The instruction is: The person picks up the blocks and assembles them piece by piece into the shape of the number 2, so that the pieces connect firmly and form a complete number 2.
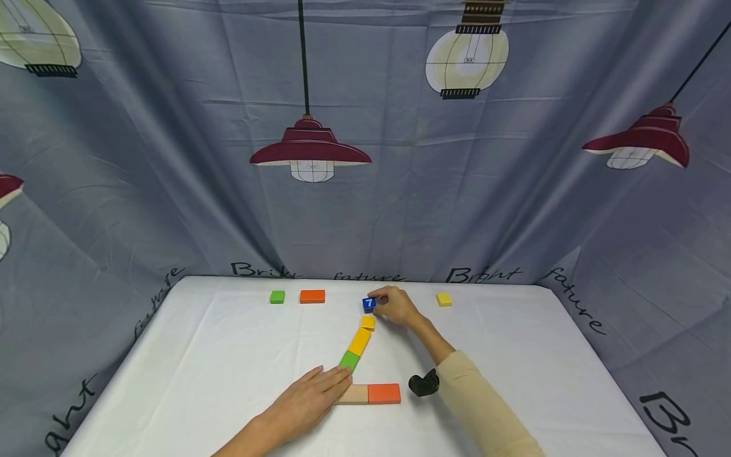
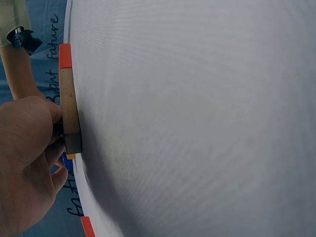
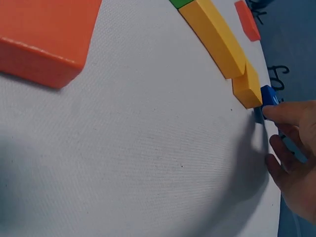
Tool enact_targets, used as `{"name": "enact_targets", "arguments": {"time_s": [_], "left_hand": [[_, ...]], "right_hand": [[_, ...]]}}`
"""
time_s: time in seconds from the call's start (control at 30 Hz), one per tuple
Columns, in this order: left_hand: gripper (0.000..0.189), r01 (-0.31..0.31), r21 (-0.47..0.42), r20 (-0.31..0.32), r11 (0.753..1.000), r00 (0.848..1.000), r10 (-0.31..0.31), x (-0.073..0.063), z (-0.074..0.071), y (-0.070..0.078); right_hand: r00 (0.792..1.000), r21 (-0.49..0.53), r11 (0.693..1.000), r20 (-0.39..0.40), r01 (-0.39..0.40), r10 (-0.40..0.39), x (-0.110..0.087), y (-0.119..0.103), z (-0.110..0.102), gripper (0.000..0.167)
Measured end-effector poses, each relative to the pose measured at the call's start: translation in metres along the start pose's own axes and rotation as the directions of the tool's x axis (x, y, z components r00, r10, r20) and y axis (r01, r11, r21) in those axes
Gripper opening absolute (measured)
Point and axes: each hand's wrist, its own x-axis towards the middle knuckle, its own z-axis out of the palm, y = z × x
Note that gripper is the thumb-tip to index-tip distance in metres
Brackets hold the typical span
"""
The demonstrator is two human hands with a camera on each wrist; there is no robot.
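My right hand pinches a small blue block marked with a 7, just beyond a small yellow block. Below that, a longer yellow block and a green block run in a slanting line towards me. My left hand rests with extended fingers where the green block meets a plain wood block, covering that corner. An orange block lies end to end with the wood one. In the right wrist view, the blue block sits at the fingertips, close to the small yellow block.
Along the far side of the white table lie a small green block, an orange-red block and a yellow block. A grey curtain printed with lamps hangs behind. A black object is at my right sleeve.
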Motion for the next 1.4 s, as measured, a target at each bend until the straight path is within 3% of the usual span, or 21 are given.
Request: {"name": "enact_targets", "arguments": {"time_s": [0.2,0.37,0.63,1.03,1.4], "left_hand": [[0.046,0.000,-0.004,-0.004,1.000,1.000,0.000,-0.0001,-0.0002,0.0005],[0.047,0.011,-0.012,0.017,1.000,1.000,-0.011,0.0005,-0.0013,0.0005],[0.047,-0.005,0.003,-0.005,1.000,1.000,0.005,0.0000,0.0004,-0.0003],[0.046,0.008,-0.011,0.022,1.000,1.000,-0.008,0.0013,-0.0031,0.0003],[0.047,-0.006,0.004,0.000,1.000,1.000,0.006,0.0005,-0.0006,-0.0003]], "right_hand": [[1.000,-0.036,0.999,0.001,0.002,-0.002,-0.0021,0.0010,0.0049,0.035],[0.999,-0.015,1.000,0.026,-0.023,0.024,-0.0009,0.0007,0.0054,0.036],[0.998,0.028,0.999,0.059,-0.037,0.036,-0.0009,0.0043,0.0046,0.033],[0.997,0.033,0.999,0.070,-0.021,0.019,-0.0017,0.0052,0.0042,0.031],[0.997,0.018,1.000,0.077,-0.009,0.008,-0.0017,0.0074,0.0044,0.031]]}}
